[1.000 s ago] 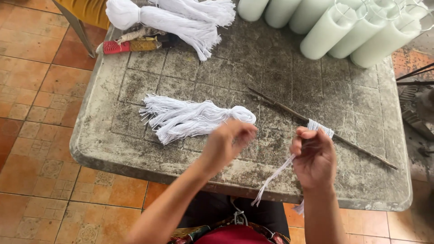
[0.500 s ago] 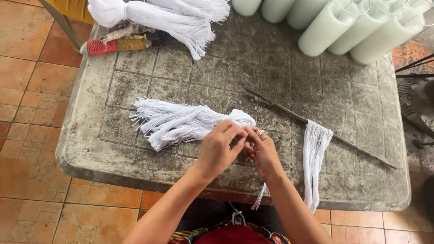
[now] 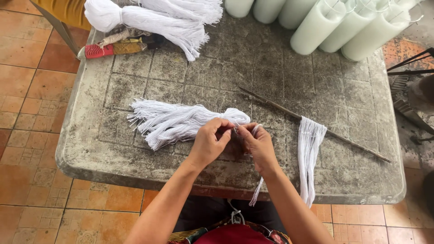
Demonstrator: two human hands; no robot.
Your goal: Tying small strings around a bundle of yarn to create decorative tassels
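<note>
Two hands meet at the bundle's [image 3: 181,121] looped right end: your left hand [image 3: 210,142] and right hand [image 3: 258,143] pinch strands together; its long axis runs leftward, nearer your left hand.

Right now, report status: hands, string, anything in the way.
Left hand and right hand pinching white strings at bundle. Strands draped over thin stick. Nothing between hands.

- This looks like a small candle workshop, maybe at a home.
- Beyond the fingers [image 3: 226,131], tall white candles [image 3: 316,27] lie in a row on a stained, worn bench [image 3: 181,68].
- White wick string bundles [image 3: 176,119] lie near.
- Below is an orange tile floor [image 3: 27,90].
</note>
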